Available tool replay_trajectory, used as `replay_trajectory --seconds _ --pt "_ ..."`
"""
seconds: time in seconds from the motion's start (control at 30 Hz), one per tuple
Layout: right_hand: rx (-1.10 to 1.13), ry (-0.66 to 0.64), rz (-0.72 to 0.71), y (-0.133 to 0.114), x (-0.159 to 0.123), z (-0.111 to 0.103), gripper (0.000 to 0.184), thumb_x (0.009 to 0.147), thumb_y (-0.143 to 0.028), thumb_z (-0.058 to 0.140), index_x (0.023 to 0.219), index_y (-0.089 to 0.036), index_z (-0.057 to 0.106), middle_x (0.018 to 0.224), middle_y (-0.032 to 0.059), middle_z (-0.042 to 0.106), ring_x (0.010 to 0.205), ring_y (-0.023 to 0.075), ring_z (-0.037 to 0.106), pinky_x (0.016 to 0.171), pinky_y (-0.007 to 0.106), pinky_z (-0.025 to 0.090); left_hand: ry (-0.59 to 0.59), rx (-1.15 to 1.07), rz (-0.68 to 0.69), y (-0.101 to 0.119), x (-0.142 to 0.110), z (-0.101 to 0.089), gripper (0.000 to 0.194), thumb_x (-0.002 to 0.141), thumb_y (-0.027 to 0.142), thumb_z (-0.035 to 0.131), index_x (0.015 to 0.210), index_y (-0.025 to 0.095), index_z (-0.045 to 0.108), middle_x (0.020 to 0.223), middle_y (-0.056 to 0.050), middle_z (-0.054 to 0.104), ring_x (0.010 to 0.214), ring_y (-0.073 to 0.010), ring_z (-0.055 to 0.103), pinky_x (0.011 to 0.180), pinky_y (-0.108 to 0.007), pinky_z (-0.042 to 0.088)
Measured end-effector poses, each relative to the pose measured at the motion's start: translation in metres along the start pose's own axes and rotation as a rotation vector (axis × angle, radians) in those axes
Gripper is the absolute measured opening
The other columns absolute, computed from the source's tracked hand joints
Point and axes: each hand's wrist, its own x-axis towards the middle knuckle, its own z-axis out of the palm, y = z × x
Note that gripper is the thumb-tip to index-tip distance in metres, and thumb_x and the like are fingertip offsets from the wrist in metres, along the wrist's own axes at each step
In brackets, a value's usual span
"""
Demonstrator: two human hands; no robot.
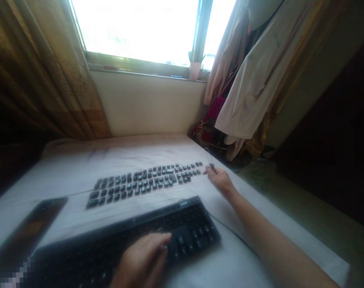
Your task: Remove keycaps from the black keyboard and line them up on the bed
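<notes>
A black keyboard [146, 220] lies at an angle on the pale cloth-covered surface. Caps still sit on part of its right end, and much of the rest looks bare, though blurred. My left hand [142, 260] rests over the keyboard's middle, fingers bent together near the remaining keys; anything they pinch is too blurred to make out. Beyond it, loose black keycaps [140, 186] are laid out in slanting rows. At the right end of these rows, my right hand [219, 178] is closed around a small dark tool with thin prongs [211, 166], held just above the surface.
A dark flat slab [32, 228], like a phone, lies at the left. The keyboard's cable [229, 230] runs along the right. Behind are a window, a curtain [50, 72] and a potted plant [195, 70]. Clothes [247, 92] hang beyond the right edge.
</notes>
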Motion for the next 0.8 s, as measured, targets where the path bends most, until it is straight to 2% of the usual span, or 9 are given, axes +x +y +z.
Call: replay_trajectory --seconds 0.1,0.23,0.33,0.4,0.47,0.57,0.67,0.8 --pt "0.154 0.038 0.034 -0.009 -0.024 -0.007 0.075 0.083 -0.082 0.029 0.067 -0.018 0.065 0.055 0.0035 0.059 0.048 0.0155 0.054 0.048 0.028 0.044 0.018 0.061 0.050 0.005 0.005 -0.001 0.027 0.095 0.014 0.049 0.116 0.023 0.061 0.099 -0.003 0.077 0.088 -0.0149 0.075 0.076 -0.023 0.061" --pt "0.247 0.014 0.051 -0.019 -0.061 -0.008 0.072 0.084 -0.080 0.035 0.059 -0.018 0.062 0.048 -0.0006 0.046 0.045 0.0124 0.044 0.044 0.025 0.037 -0.014 0.210 0.133 0.014 0.010 -0.004 0.023 0.096 0.017 0.047 0.109 0.022 0.065 0.090 -0.003 0.078 0.077 -0.0170 0.075 0.066 -0.027 0.061" --pt "0.270 -0.068 0.059 -0.020 -0.079 -0.010 0.070 0.082 -0.081 0.040 0.060 -0.018 0.061 0.046 -0.0040 0.038 0.042 0.0102 0.035 0.041 0.025 0.029 -0.073 0.338 0.224 0.015 0.010 -0.008 0.021 0.094 0.023 0.052 0.109 0.021 0.067 0.096 -0.004 0.079 0.085 -0.0205 0.075 0.074 -0.033 0.062" --pt "0.273 -0.144 0.070 -0.019 -0.084 -0.014 0.066 0.079 -0.081 0.047 0.065 -0.018 0.061 0.046 -0.0061 0.036 0.041 0.0093 0.034 0.040 0.024 0.028 -0.111 0.439 0.276 0.012 0.007 -0.011 0.028 0.091 0.032 0.058 0.114 0.020 0.067 0.107 -0.006 0.078 0.096 -0.0243 0.073 0.081 -0.037 0.061" --pt "0.269 -0.215 0.084 -0.016 -0.086 -0.019 0.059 0.075 -0.077 0.058 0.070 -0.018 0.060 0.046 -0.0065 0.042 0.041 0.0093 0.038 0.041 0.023 0.031 -0.149 0.536 0.295 0.008 0.002 -0.014 0.041 0.087 0.040 0.063 0.123 0.020 0.064 0.120 -0.008 0.074 0.106 -0.0278 0.070 0.086 -0.041 0.059" --pt "0.271 -0.297 0.092 -0.012 -0.087 -0.024 0.053 0.071 -0.070 0.067 0.074 -0.018 0.060 0.055 -0.0024 0.057 0.049 0.0122 0.052 0.049 0.025 0.044 -0.195 0.633 0.282 0.003 -0.008 -0.018 0.055 0.085 0.047 0.065 0.132 0.019 0.059 0.131 -0.009 0.068 0.115 -0.0299 0.066 0.091 -0.044 0.057" --pt "0.274 -0.351 0.077 -0.007 -0.088 -0.026 0.050 0.070 -0.066 0.072 0.077 -0.018 0.063 0.064 0.0006 0.063 0.059 0.0149 0.059 0.059 0.029 0.051 -0.193 0.680 0.278 0.000 -0.017 -0.020 0.056 0.086 0.049 0.061 0.133 0.018 0.058 0.132 -0.009 0.068 0.115 -0.0295 0.067 0.090 -0.044 0.057" --pt "0.259 -0.388 0.030 -0.003 -0.089 -0.027 0.043 0.072 -0.059 0.075 0.079 -0.017 0.069 0.070 0.0024 0.065 0.064 0.0160 0.060 0.063 0.030 0.052 -0.177 0.695 0.257 0.000 -0.022 -0.019 0.051 0.089 0.047 0.058 0.132 0.019 0.059 0.131 -0.008 0.068 0.113 -0.0286 0.067 0.089 -0.044 0.057"
